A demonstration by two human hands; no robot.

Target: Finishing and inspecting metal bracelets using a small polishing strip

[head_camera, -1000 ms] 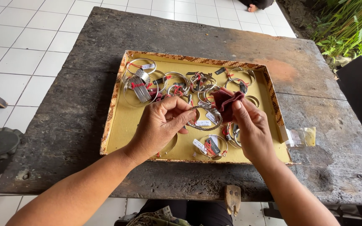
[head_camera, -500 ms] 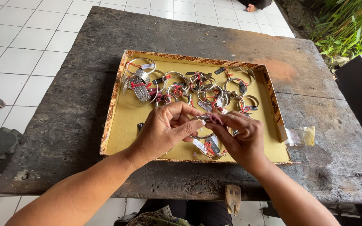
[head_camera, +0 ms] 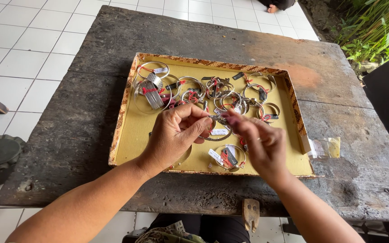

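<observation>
Bracelet [head_camera: 216,120] sits clamped in our left hand [head_camera: 176,135] fingers above the tray [head_camera: 127,121]; right hand [head_camera: 260,144] fingers pinch its end; remaining bracelets [head_camera: 212,90] lie untouched.

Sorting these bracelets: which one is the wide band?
The wide band lies at the tray's far left corner, flat and ribbed with red thread; the others are thin bangles.

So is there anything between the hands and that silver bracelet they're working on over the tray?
Nothing visible. The left hand already pinches the silver bracelet at its fingertips, and the right hand meets it from the other side, blurred. The other bracelets lie beyond in the yellow tray, out of the way.
</observation>
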